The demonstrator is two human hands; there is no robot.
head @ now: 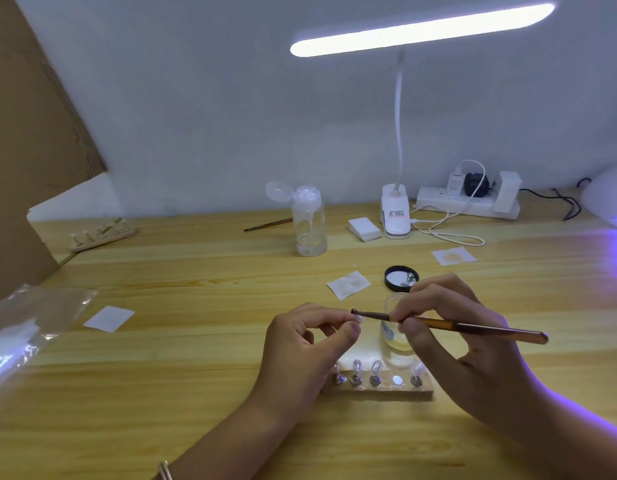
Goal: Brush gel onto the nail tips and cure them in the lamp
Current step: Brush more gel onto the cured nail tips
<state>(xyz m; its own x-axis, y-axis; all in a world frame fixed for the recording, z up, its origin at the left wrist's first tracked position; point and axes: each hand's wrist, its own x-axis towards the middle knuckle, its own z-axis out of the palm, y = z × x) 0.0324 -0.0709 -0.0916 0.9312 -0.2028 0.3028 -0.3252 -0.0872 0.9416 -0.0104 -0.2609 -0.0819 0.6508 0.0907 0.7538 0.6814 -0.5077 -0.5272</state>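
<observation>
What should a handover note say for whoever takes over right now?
Left hand pinches one nail tip; right hand holds the brush, its head at that tip.
Holder in front carries four tips, one spot empty.
Open gel jar stands behind the holder, its lid beyond.
Curing lamp glows at far right.
Done: cannot tell which tips are coated.
Left: finish this tip, reseat it, cure all.
</observation>
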